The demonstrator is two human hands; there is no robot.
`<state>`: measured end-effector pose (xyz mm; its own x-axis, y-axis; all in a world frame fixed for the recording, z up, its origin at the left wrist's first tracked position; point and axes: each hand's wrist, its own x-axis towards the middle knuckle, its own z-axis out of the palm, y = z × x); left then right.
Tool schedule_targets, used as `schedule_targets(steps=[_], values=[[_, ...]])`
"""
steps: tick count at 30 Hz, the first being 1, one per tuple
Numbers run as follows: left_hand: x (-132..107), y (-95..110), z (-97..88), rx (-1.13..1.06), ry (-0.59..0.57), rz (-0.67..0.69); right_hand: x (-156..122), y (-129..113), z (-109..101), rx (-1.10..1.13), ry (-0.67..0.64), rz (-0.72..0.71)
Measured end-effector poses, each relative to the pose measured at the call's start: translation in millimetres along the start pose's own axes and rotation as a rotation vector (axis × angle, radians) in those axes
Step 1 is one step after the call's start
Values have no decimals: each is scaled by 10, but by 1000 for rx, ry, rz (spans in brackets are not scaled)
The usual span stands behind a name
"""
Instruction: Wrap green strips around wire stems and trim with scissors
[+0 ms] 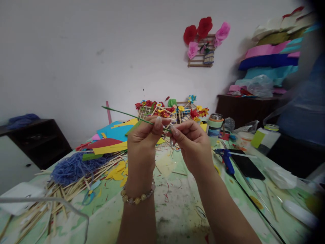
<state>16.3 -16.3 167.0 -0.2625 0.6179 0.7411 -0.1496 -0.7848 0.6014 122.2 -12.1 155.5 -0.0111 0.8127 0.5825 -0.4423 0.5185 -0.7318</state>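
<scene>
Both hands meet above the middle of the table. My left hand (pixel 144 142) pinches a thin green stem (pixel 127 113) between thumb and fingers, and its free end points up to the left. Right beside it, my right hand (pixel 194 142) is closed, with thumb and fingertips pressed together at the stem's other end. Whether the right fingers hold the stem's tip or some small piece there is hard to see, as the fingers cover it. A beaded bracelet (pixel 137 200) circles my left wrist.
Blue yarn (pixel 78 167), wooden sticks (pixel 57 200) and coloured sheets (pixel 111 144) lie left. On the right are a blue glue gun (pixel 226 161) with its cord, a black phone (pixel 247 164) and a cup (pixel 214 130). Stick frames with flowers (pixel 172 110) stand behind.
</scene>
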Motion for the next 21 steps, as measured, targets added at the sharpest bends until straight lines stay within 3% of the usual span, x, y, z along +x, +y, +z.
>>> schedule_targets(steps=[8,11,13,17,21], values=[[12,-16,-12,-93,-187,-20,19,-22,8,142,2,50],[20,-34,-3,-107,-185,-51,20,-26,6,135,2,60],[18,-43,25,-71,-152,-73,13,-15,15,125,61,8],[-17,-54,117,153,-95,-18,-24,21,59,49,199,-237],[-54,-62,167,173,-42,83,-35,50,69,-24,191,-344]])
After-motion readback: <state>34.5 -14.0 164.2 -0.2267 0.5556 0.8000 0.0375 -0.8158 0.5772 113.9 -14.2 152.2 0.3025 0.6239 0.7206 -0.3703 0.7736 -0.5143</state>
